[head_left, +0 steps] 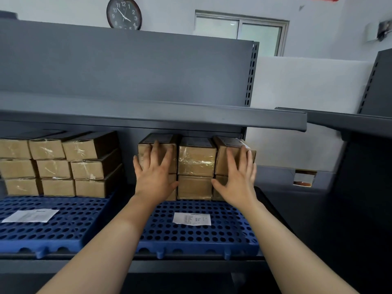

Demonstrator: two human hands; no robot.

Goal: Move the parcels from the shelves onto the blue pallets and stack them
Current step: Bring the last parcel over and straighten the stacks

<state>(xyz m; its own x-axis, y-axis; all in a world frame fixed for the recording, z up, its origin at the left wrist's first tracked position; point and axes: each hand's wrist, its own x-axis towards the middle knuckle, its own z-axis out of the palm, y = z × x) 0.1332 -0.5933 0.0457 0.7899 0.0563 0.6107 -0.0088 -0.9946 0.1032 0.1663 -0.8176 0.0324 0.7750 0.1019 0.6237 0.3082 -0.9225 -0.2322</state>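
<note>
Nearest lies the right pallet (pixel 212 236), blue and perforated, with a printed slip (pixel 192 218) on its bare near half. The left pallet (pixel 63 228) beside it carries a second slip (pixel 30 215) and, at the back, a left stack (pixel 57 166) three high. Farther in, the left hand (pixel 156 175) and right hand (pixel 238 179) lie flat, fingers straight and spread, gripping nothing, against the near faces of the parcels (pixel 196 160) at the far edge of the right pallet. These stand in three touching columns, two high; the left hand presses the left column, the right hand the right one. The parcels are brown taped cartons, likely stiff and fairly light, with slick tape, so a hold on both long sides or under the base should suit best. Each turns its short end to the person, long axis running near to far. Above hangs a grey shelf (pixel 148 117); beyond is a clock (pixel 124 13).
</note>
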